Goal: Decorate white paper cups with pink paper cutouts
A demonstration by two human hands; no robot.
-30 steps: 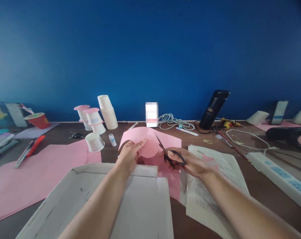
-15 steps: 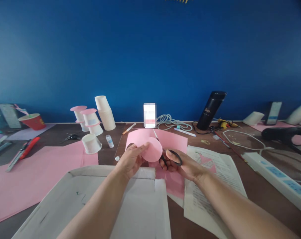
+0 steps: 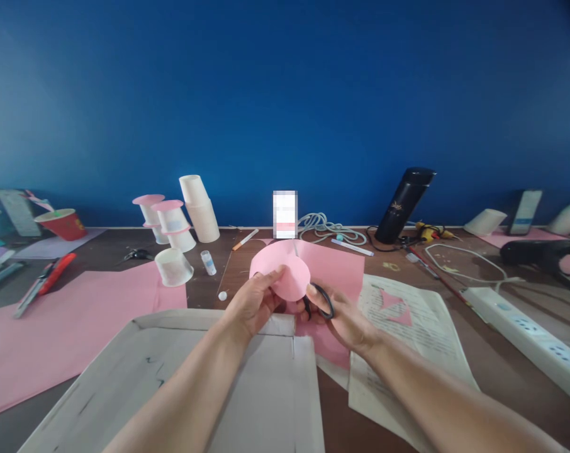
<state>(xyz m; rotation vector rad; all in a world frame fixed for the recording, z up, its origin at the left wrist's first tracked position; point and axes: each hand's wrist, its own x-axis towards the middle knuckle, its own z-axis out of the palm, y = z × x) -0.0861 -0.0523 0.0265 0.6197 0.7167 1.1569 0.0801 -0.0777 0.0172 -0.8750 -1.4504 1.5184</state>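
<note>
My left hand (image 3: 255, 301) pinches a rounded piece of pink paper (image 3: 285, 270) and holds it up above the table's middle. My right hand (image 3: 338, 313) is closed through the black handles of a pair of scissors (image 3: 319, 301), right beside the paper's right edge. The blades are hidden behind the pink piece. A larger pink sheet (image 3: 335, 277) lies flat under both hands.
A flattened grey cardboard box (image 3: 181, 384) lies in front of me, printed pages (image 3: 407, 340) to its right. White paper cups (image 3: 174, 264) and a cup stack (image 3: 197, 207) stand at the back left, a big pink sheet (image 3: 68, 327) at left, a power strip (image 3: 525, 333) at right, a black flask (image 3: 405, 204) by the wall.
The pink piece has been turned and lifted, so its round edge now faces up. My right hand with the scissors has moved left, and the blades have gone behind the paper.
</note>
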